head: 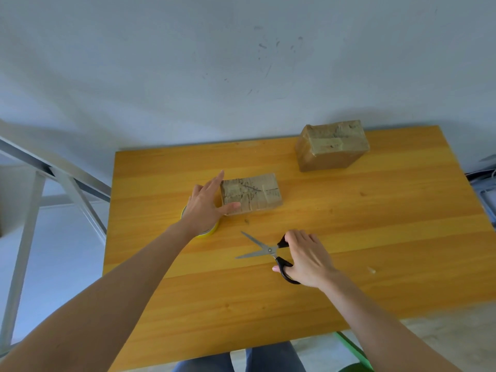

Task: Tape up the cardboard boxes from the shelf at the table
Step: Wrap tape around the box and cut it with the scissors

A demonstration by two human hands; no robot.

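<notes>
At the far left, beyond the left edge of the table (375, 237), stands a grey metal frame (67, 181) with slanted bars. The table is of orange-yellow wood and its far edge is against a pale wall (241, 63).

Near the left edge, about halfway along it, lies a roll of yellow tape (208, 232). It is mostly hidden under the wrist of the left hand (204, 208). This hand is flat and spread, with straight fingers along the left side of the small cardboard box (255, 191) and the thumb against the near left corner of this box. It grips nothing. The small box lies flat in the middle of the table, a little to the left, and its top has strips of tape.

Closer to the near edge lie the scissors (264, 249), with the blades apart and pointing left. The right hand (308, 257) grips their black handles, and the thumb comes through the nearer loop.

At the far right corner stands a larger cardboard box (332, 145), also with tape on top, well apart from the small one.
</notes>
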